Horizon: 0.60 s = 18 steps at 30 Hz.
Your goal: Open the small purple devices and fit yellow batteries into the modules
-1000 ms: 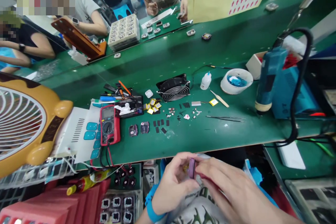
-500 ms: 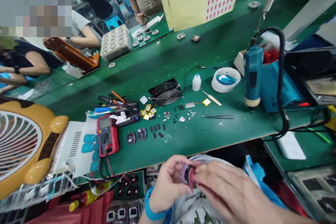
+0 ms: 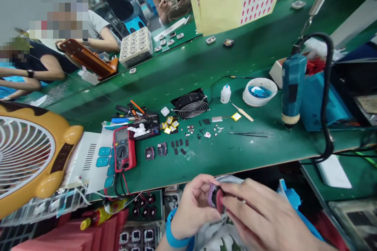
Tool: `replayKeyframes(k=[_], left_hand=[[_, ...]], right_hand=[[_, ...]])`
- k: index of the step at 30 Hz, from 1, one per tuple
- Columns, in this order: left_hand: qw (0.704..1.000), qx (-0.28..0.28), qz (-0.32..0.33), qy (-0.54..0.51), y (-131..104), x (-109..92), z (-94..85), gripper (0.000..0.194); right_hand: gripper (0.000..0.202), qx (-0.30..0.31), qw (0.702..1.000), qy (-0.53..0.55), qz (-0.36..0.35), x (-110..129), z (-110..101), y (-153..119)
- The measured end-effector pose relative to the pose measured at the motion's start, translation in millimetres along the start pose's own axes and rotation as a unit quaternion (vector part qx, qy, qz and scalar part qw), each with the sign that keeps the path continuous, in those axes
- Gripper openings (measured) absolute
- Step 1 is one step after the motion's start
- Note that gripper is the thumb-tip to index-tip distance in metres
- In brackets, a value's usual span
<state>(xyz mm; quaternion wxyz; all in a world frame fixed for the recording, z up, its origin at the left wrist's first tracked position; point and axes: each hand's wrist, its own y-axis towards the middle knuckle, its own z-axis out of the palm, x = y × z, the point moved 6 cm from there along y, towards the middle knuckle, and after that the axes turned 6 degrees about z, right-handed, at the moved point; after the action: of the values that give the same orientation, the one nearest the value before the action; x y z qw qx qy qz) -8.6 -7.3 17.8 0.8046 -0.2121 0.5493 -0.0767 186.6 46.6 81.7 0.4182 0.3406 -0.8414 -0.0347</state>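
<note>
My left hand (image 3: 196, 204), with a blue band at the wrist, grips a small purple-edged device (image 3: 211, 196) between thumb and fingers. From the right, my right hand (image 3: 253, 208) presses its fingertips on the reddish round part (image 3: 219, 200) of the same device. Both hands are below the front edge of the green table (image 3: 200, 168), over my lap. Two similar dark devices (image 3: 149, 153) lie on the table, beside small black pads (image 3: 176, 143). Tweezers (image 3: 250, 134) rest farther right.
A red multimeter (image 3: 125, 149) and a yellow fan (image 3: 26, 157) are at left. Behind stand a black fan (image 3: 191, 106), a white bottle (image 3: 226, 94) and a white bowl (image 3: 250, 98). A blue electric screwdriver (image 3: 292, 86) hangs at right. Other people sit across the table.
The view has shifted, so the table's contents appear slightly farther right. Both hands keep hold of the device. A person's hand across the table has lifted off the surface.
</note>
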Motion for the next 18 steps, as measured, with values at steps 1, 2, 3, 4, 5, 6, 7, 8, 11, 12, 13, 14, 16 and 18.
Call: replayKeyframes(k=[1, 2, 3, 4, 5, 6, 7, 8, 11, 12, 13, 14, 16, 18], left_hand=[[1.0, -0.008, -0.007, -0.001, 2, 0, 1.2, 0.054], [1.0, -0.021, -0.015, -0.006, 3, 0, 2.4, 0.053], [0.999, -0.035, -0.026, -0.016, 5, 1, 3.9, 0.054], [0.998, -0.043, -0.038, -0.033, 6, 3, 6.1, 0.058], [0.996, -0.054, -0.046, -0.056, 8, 5, 7.7, 0.063], [0.994, -0.066, -0.05, -0.078, 9, 7, 8.6, 0.067], [0.991, -0.075, -0.054, -0.095, 10, 9, 9.0, 0.07], [0.99, -0.077, -0.059, -0.106, 12, 12, 9.5, 0.072], [0.988, -0.068, -0.073, -0.122, 15, 16, 9.3, 0.069], [0.987, -0.064, -0.077, -0.125, 16, 17, 9.1, 0.067], [0.986, -0.064, -0.078, -0.129, 17, 16, 8.6, 0.066], [0.986, -0.065, -0.076, -0.133, 19, 16, 8.0, 0.066], [0.985, -0.069, -0.071, -0.14, 21, 16, 6.9, 0.067], [0.984, -0.073, -0.068, -0.148, 24, 19, 5.2, 0.068]], right_hand=[[0.049, 0.009, 1.0, -0.021, -0.01, 3, 2, 5], [0.048, 0.02, 0.998, -0.053, -0.02, 6, 4, 9], [0.045, 0.026, 0.995, -0.09, -0.032, 8, 7, 14], [0.043, 0.031, 0.99, -0.126, -0.048, 9, 9, 18], [0.042, 0.035, 0.985, -0.156, -0.064, 10, 12, 22], [0.042, 0.037, 0.981, -0.172, -0.076, 10, 15, 26], [0.044, 0.036, 0.98, -0.176, -0.084, 9, 18, 29], [0.047, 0.037, 0.98, -0.173, -0.089, 8, 21, 32], [0.047, 0.032, 0.983, -0.157, -0.084, 3, 28, 36], [0.043, 0.025, 0.984, -0.156, -0.082, 3, 29, 36], [0.038, 0.022, 0.984, -0.158, -0.081, 2, 31, 36], [0.032, 0.017, 0.984, -0.158, -0.079, 2, 32, 37], [0.027, 0.021, 0.987, -0.142, -0.078, -2, 32, 40], [0.027, 0.034, 0.99, -0.112, -0.081, -14, 28, 50]])
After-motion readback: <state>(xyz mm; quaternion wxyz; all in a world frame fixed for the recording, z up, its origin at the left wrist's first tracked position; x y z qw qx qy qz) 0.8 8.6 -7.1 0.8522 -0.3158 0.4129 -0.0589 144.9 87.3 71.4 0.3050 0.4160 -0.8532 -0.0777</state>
